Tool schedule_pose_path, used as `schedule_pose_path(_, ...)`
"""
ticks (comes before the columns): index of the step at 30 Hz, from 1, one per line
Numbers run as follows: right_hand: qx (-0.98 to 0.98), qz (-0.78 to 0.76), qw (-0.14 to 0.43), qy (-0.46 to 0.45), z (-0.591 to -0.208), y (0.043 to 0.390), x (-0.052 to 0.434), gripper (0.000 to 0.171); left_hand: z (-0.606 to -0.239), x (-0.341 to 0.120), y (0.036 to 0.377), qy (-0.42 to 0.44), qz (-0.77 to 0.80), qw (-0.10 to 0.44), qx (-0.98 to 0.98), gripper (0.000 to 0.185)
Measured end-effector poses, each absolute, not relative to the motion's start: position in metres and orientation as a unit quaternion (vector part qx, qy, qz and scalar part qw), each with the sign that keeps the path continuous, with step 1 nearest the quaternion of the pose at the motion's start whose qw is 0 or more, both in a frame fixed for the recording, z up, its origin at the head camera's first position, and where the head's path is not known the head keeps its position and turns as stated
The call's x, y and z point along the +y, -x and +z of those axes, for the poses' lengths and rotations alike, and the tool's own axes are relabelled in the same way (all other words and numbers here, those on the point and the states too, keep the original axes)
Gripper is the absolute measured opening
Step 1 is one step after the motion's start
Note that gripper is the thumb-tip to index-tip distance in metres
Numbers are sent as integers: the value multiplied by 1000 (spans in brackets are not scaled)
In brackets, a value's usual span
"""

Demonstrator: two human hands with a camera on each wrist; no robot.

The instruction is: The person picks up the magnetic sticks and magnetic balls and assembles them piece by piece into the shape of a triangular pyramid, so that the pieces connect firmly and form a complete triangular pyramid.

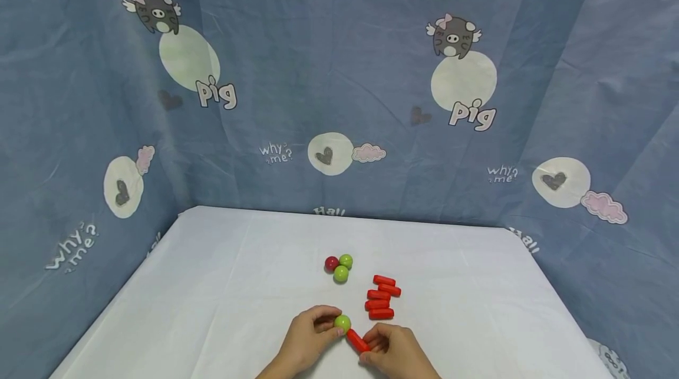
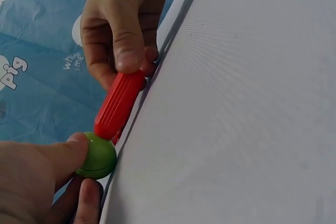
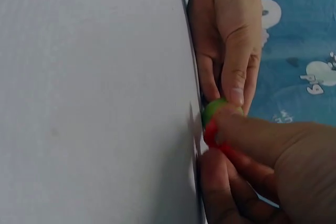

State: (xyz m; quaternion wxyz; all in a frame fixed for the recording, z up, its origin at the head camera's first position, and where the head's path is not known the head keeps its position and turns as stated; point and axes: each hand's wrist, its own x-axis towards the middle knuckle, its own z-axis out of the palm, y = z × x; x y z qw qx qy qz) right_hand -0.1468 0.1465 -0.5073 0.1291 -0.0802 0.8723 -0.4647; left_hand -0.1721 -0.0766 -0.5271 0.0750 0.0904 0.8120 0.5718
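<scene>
Head view: left hand (image 1: 307, 338) pinches a glossy green ball (image 1: 342, 323); right hand (image 1: 395, 351) grips a ribbed red plastic rod (image 1: 358, 340), its tip butted against the ball at five o'clock, apparently to join them. Both sit low on the white tablecloth (image 1: 212, 296); spare rods (image 1: 382, 297) lie at one o'clock.

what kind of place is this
Probably a makeshift tabletop recording booth: a table under a white cloth, walled by a blue cartoon-pig sheet, with only toy balls and red rods set out.
</scene>
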Motion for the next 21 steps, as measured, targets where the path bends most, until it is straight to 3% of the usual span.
schedule_pose_path(7, 872, -463, 137, 81, -509, 148, 148, 10, -526, -74, 172, -95, 579, 84, 805, 33)
schedule_pose_path(15, 877, -464, 81, 93, -510, 149, 148, 34, -525, -64, 169, -114, 603, 115, 781, 30)
schedule_pose_path(21, 876, -468, 74, 94, -510, 148, 148, 44, -526, -57, 165, -128, 609, 93, 777, 21)
